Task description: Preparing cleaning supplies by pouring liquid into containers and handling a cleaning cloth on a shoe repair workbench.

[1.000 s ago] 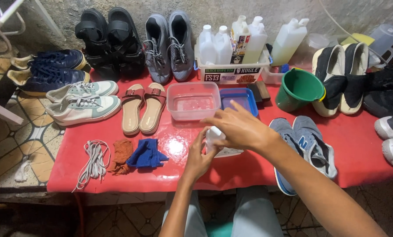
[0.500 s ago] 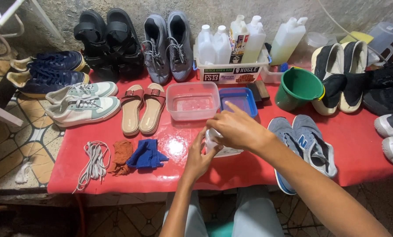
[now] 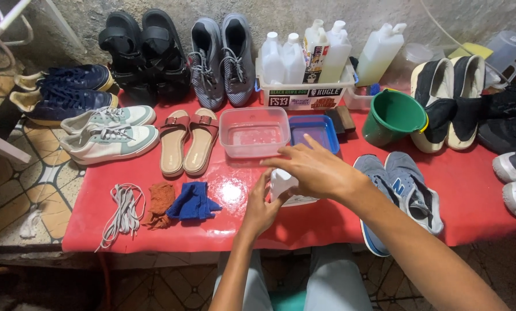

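Both hands together on a small white object (image 3: pixel 282 183) at the front middle of the red table (image 3: pixel 477 201): left hand (image 3: pixel 259 208) gripping from below, right hand (image 3: pixel 312 170) laid over the top, fingers spread; kind of object cannot be told, mostly covered. Just behind: clear tub (image 3: pixel 254 131) and blue tray (image 3: pixel 314 130); to the left, blue cloth (image 3: pixel 193 203), orange cloth (image 3: pixel 161 197), grey laces (image 3: pixel 122 208); to the right, grey sneakers (image 3: pixel 399 193), touching the right forearm. Further back: sandals (image 3: pixel 187 141), green bucket (image 3: pixel 393 117), box of white bottles (image 3: pixel 304 95).
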